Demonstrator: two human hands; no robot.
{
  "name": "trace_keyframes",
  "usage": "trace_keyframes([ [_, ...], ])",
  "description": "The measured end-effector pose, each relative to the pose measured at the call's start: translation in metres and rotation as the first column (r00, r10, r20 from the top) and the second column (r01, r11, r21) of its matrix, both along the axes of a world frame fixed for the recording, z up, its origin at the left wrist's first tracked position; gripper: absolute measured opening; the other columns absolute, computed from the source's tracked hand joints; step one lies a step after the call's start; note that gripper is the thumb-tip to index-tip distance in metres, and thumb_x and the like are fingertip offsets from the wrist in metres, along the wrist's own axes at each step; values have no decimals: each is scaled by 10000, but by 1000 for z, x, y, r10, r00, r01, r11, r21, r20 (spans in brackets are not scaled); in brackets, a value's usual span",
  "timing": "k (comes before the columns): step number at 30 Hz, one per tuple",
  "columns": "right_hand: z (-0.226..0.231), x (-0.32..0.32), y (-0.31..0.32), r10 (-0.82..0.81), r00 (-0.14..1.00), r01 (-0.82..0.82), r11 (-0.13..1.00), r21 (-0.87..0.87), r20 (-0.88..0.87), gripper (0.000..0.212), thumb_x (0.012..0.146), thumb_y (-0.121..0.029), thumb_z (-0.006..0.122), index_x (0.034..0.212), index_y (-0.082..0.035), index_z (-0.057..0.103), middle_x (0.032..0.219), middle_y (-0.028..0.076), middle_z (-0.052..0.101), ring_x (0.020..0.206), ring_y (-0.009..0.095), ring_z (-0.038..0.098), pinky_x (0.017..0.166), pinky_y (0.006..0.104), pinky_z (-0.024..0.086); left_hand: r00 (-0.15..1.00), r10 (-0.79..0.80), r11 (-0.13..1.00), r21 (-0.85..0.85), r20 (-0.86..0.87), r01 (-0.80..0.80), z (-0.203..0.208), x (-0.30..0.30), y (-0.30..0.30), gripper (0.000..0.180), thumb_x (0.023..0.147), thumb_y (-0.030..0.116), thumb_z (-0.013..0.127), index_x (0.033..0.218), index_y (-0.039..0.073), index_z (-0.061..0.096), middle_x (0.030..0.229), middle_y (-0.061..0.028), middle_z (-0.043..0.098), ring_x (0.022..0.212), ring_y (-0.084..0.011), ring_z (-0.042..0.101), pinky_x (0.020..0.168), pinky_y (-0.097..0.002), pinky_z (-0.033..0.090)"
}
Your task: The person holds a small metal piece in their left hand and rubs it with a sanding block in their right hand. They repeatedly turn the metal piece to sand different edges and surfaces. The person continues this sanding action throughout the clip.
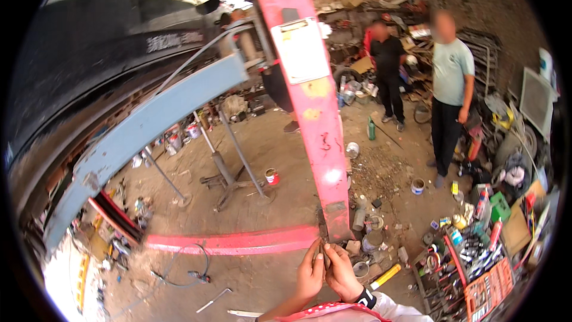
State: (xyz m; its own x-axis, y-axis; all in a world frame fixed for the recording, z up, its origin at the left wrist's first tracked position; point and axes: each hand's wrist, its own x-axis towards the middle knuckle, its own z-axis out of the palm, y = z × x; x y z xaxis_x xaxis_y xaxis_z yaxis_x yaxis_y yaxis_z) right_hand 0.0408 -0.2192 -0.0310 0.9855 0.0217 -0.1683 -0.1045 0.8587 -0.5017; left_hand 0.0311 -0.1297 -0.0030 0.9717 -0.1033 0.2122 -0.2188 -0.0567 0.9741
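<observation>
My left hand (310,273) and my right hand (344,271) are close together at the lower middle, in front of the foot of a red steel post (325,137). Both have their fingers closed in a pinch, thumbs upward. A small, thin dark piece (323,255) shows between the fingertips; its kind is too small to make out. A dark band with a white mark circles my right wrist. Red cloth with white dots (333,310) lies below the hands. A clipboard with white paper (300,50) hangs on the post.
A red floor beam (232,241) runs left from the post. A blue-grey raised beam (155,104) spans the left, above a stand (221,170). Two people stand at the back right. Tools and an orange tool case (490,291) crowd the right; a hose (179,280) lies left.
</observation>
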Motion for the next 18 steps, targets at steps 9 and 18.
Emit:
trace_keyframes([
  [9,-1,5,-47,-113,989,109,993,-44,-95,130,939,-219,581,902,-98,555,747,-34,553,580,73,509,455,227,391,999,-53,994,-94,-5,52,-32,13,-52,400,976,111,431,1372,57,429,684,44,496,525,-17,407,459,-188,326],
  [18,9,-3,-40,-194,970,176,976,-126,-146,120,943,-219,572,969,-104,551,788,-34,543,650,73,515,507,214,423,997,-72,997,-9,-3,72,-28,10,-47,387,965,111,438,1336,0,437,1259,-180,544,1174,-265,525,973,-328,410],
])
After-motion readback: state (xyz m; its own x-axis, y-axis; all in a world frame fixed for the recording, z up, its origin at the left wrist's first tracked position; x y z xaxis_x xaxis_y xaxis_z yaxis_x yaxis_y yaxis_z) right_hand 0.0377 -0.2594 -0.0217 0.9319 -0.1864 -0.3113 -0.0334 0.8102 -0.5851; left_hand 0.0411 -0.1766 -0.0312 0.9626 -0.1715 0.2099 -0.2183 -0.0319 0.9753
